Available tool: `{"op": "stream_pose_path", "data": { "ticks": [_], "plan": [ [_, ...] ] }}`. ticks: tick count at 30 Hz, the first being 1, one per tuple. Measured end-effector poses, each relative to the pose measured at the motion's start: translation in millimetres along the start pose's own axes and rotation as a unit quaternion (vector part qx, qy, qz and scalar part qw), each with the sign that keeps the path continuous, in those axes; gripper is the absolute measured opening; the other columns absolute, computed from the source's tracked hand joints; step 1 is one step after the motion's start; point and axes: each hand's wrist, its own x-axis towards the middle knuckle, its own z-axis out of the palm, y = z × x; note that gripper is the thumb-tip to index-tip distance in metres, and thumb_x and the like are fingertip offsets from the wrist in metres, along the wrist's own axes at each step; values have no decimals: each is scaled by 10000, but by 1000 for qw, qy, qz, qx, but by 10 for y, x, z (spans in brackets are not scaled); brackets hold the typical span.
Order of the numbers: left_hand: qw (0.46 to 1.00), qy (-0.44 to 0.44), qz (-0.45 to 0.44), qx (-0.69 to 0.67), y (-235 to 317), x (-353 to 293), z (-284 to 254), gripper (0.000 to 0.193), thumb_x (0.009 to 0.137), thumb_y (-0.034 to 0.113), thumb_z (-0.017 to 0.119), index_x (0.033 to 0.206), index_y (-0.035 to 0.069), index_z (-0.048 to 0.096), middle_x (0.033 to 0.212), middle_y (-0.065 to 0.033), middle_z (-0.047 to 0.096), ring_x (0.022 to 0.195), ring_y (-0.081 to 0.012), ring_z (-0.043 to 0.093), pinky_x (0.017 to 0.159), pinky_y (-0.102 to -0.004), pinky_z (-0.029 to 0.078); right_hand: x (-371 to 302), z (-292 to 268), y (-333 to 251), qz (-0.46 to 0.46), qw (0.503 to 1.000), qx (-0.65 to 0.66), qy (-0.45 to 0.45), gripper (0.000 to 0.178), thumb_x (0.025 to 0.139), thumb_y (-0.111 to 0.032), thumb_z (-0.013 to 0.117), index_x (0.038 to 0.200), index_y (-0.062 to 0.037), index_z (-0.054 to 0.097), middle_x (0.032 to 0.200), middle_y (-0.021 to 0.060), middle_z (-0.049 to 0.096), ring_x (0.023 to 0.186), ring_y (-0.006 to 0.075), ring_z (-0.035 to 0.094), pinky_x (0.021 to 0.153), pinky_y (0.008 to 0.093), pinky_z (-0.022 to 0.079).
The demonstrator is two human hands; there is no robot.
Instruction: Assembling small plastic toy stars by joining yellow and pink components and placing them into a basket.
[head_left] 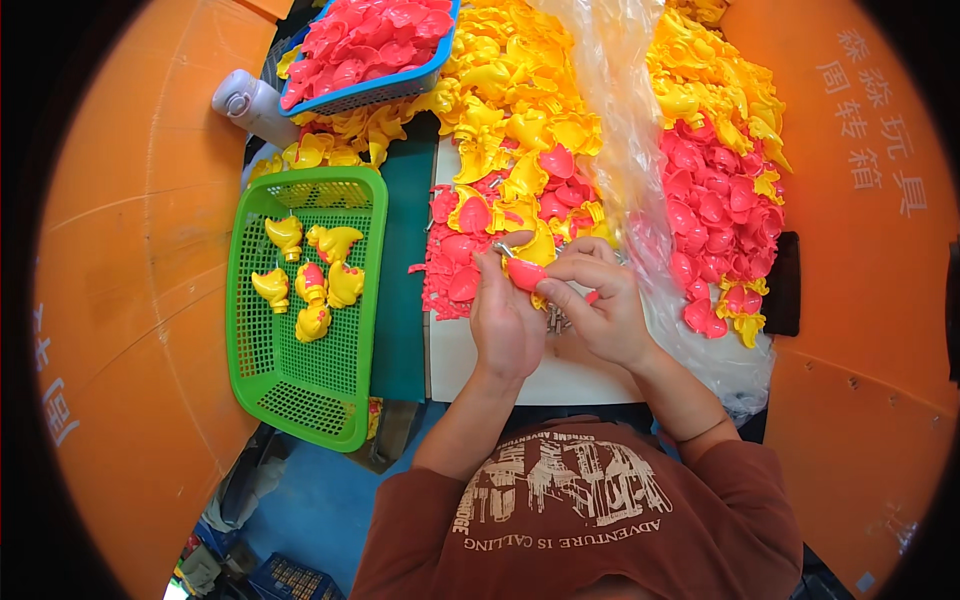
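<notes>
Both my hands meet over the table edge around a small pink-and-yellow plastic toy part (526,274). My left hand (508,328) pinches its left side, and a small silver metal piece (503,249) sticks up by those fingertips. On the other side, my right hand (608,308) grips the part between thumb and fingers. Below and between the hands lie several small metal pieces (558,321), partly hidden. Just beyond is a pile of loose pink shell parts (462,284) and yellow shell parts (525,175).
At left, a green basket (376,260) holds several yellow toy figures (334,240). Behind it stand a white bottle (255,105) and a blue basket (375,93) of pink parts. Clear plastic sheeting (625,130) separates another heap (715,190) at right. Orange panels (850,300) flank both sides.
</notes>
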Motion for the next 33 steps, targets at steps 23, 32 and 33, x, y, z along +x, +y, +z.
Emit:
{"op": "stream_pose_path", "data": {
  "ticks": [23,32,33],
  "plan": [
    [992,-4,7,129,-7,-87,-139,389,1007,335,287,1231,37,398,1104,-126,524,1020,-193,539,865,-312,455,-52,125,-71,-144,971,-188,16,144,707,-77,703,845,-71,662,797,36,633,909,276,542,766,364,395],
    [973,59,67,214,352,-142,-605,377,997,289,352,1273,34,382,1113,-106,525,884,-182,550,737,-317,469,196,-38,496,-48,972,-226,50,114,739,-26,650,852,-21,657,809,101,630,813,282,561,761,368,447],
    [968,67,68,231,327,-143,-617,352,1001,280,344,1263,48,375,1114,-100,525,887,-179,551,743,-320,470,203,-14,531,-63,964,-255,38,123,713,-8,642,836,-15,647,803,105,612,804,283,555,757,368,449]
  ]
}}
